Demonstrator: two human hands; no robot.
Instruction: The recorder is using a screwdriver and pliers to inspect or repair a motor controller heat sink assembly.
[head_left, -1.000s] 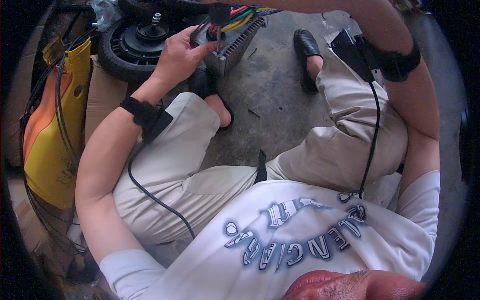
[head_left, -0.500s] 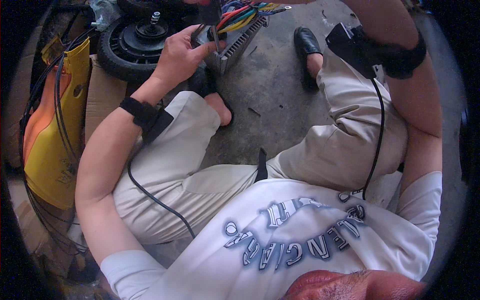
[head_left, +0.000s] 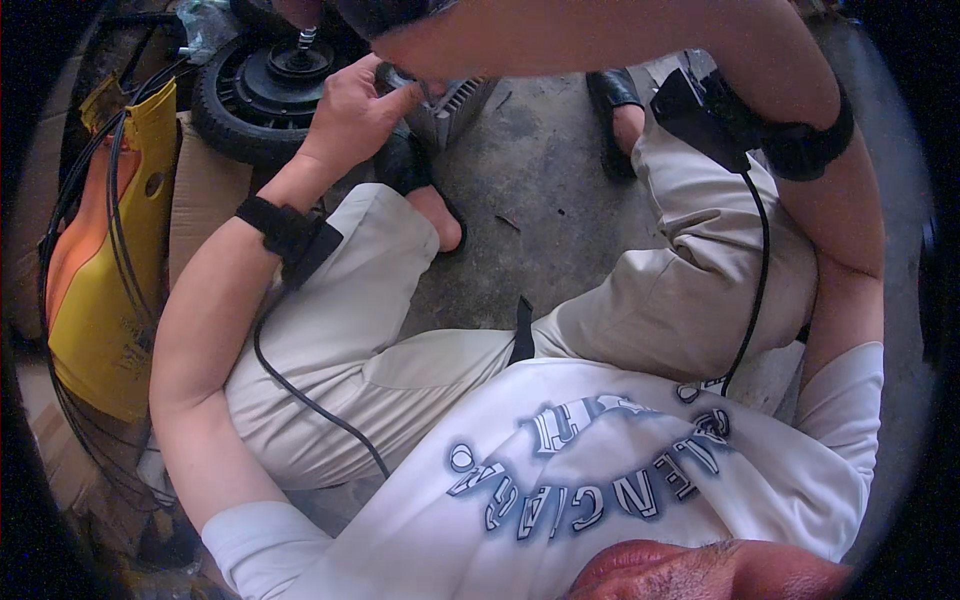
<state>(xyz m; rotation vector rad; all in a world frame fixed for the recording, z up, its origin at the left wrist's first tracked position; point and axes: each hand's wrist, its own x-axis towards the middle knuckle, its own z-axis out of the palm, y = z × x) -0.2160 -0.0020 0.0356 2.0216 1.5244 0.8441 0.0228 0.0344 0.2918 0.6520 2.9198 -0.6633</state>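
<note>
My left hand point(head_left: 350, 115) is closed on the near left end of a grey finned metal box point(head_left: 440, 118), thumb over its top edge. My right forearm point(head_left: 600, 38) reaches across the top of the view and covers most of the box. At the upper edge, my right hand point(head_left: 408, 50) is largely cut off and its fingers are hard to make out. A dark tool point(head_left: 385, 10) shows at this hand, only partly in view. Beyond my left hand lies a black wheel point(head_left: 245, 95) with a silver bolt point(head_left: 307, 38) on its axle; a skin-coloured shape is just above the bolt.
To the left stands a yellow and orange panel point(head_left: 105, 290) with black cables, beside cardboard point(head_left: 205, 180). Clear plastic wrap point(head_left: 205, 30) lies by the wheel. My legs spread around the grey floor point(head_left: 510, 230), and a black shoe point(head_left: 615, 100) is at the right.
My right hand and forearm have swung left and nearer, taking the dark tool off the box. The bundle of coloured wires is now hidden. My left hand has barely moved.
</note>
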